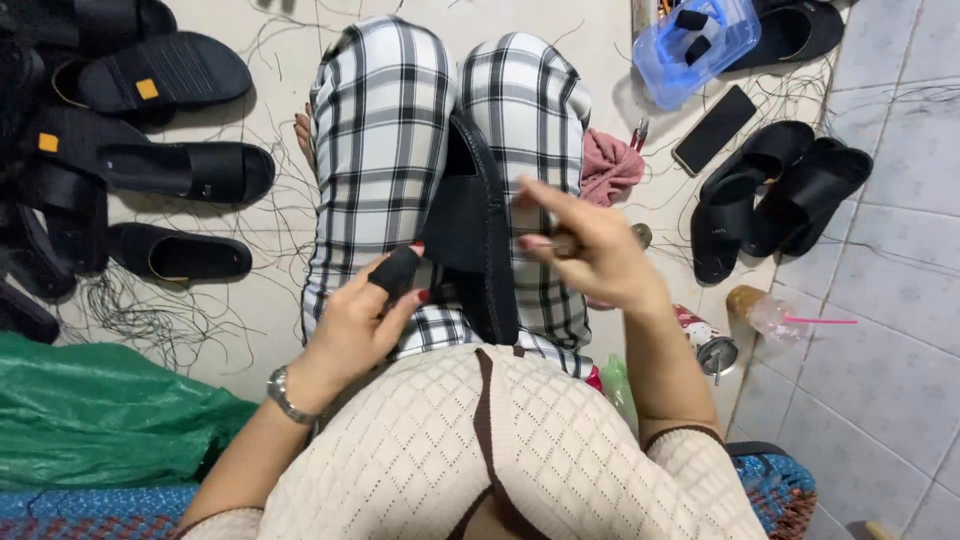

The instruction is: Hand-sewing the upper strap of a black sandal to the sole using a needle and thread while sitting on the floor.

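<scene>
Sandal [478, 235], black, wedged upright between knees on lap. Left hand [365, 320], black guard on one finger, pinches its edge; right hand [590, 250] closed on something small, unclear what. Likely mid-stitching: other sandals [170, 165] left, pair [775, 195] right, loose threads [150, 310] on floor.

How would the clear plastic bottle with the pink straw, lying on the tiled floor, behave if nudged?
The clear plastic bottle with the pink straw lies on its side on smooth tiles, so it would probably roll. It looks nearly empty, so likely light. The protruding straw might stop a full turn.
</scene>
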